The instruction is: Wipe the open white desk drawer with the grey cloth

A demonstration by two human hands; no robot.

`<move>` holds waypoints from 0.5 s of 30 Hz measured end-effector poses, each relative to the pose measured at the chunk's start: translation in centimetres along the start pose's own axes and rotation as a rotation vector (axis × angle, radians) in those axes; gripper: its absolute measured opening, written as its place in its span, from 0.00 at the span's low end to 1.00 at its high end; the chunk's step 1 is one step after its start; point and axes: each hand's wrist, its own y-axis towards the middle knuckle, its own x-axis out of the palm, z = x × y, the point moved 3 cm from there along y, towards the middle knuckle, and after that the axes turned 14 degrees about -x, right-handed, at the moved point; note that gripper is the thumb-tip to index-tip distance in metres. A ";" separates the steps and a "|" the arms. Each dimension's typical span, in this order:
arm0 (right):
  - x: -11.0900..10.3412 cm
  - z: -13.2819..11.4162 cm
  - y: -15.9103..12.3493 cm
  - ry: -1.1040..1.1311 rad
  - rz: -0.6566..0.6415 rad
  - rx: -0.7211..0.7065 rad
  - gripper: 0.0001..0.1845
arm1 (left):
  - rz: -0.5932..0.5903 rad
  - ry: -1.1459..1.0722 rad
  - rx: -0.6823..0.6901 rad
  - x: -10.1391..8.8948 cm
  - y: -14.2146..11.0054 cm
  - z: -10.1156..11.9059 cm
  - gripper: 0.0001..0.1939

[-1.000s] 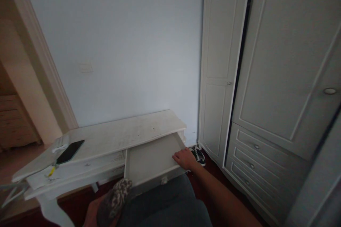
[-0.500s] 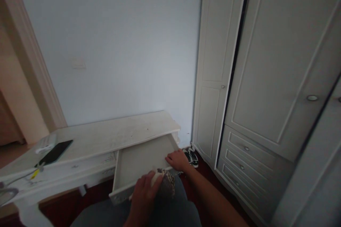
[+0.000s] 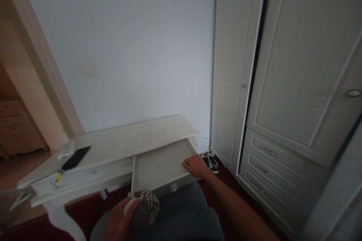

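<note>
A pulled-out white drawer (image 3: 161,165) juts from the white desk (image 3: 135,137), with its pale inside showing. My right hand (image 3: 195,165) is closed over the drawer's right side near the front corner. Low in the view, my left hand (image 3: 117,220) grips a bunched cloth (image 3: 145,209), dark with a light mottled pattern. This cloth is at the left part of the drawer front, just left of the drawer knob (image 3: 173,187). Whether it touches the wood I cannot tell. My left fingertips are partly hidden by the cloth.
On the desk's left end lie a dark phone (image 3: 76,158), a white object (image 3: 66,150) and a cable with a yellow tag (image 3: 58,177). A grey wardrobe (image 3: 232,64) stands at the right, with sneakers (image 3: 209,162) on the floor beside it. My legs (image 3: 183,211) are under the drawer.
My left hand moved with the cloth rightward along the drawer front, then back toward the left. My right hand kept its place on the drawer side. The view shifted slightly and returned.
</note>
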 end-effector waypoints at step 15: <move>0.0 0.1 -0.1 -0.045 -0.017 -0.019 0.27 | 0.078 0.062 0.258 4.9 3.2 12.2 0.31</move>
